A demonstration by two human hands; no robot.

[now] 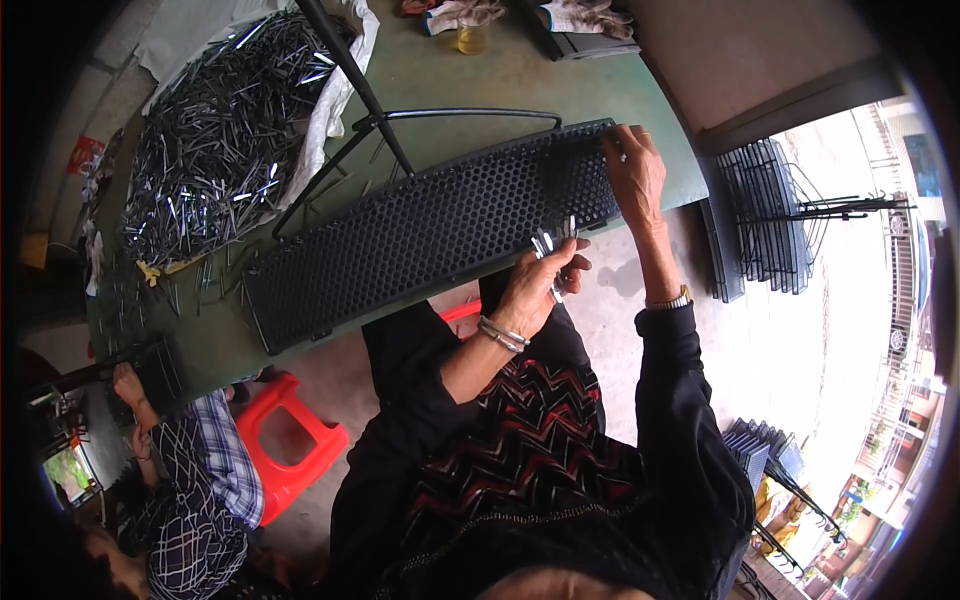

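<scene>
A long black perforated metal panel [420, 225] lies slantwise on the green table in front of me, with a black wire frame [455, 114] attached along its far side. My left hand [535, 290] is closed around several short, shiny metal strips [545, 243], just off the panel's near edge. Over the panel's right end, my right hand [635, 172] has its fingertips bent down and pressed together at the far corner. Whatever those fingertips hold, if anything, is hidden.
A white sack [328, 120] heaped with dark metal strips [225, 130] covers the table's left. Gloves [590, 18] and a glass of yellowish liquid [472, 38] are at the back. A red stool [325, 437] and a co-worker's hand [128, 385] are at left. Racks [765, 215] stack at right.
</scene>
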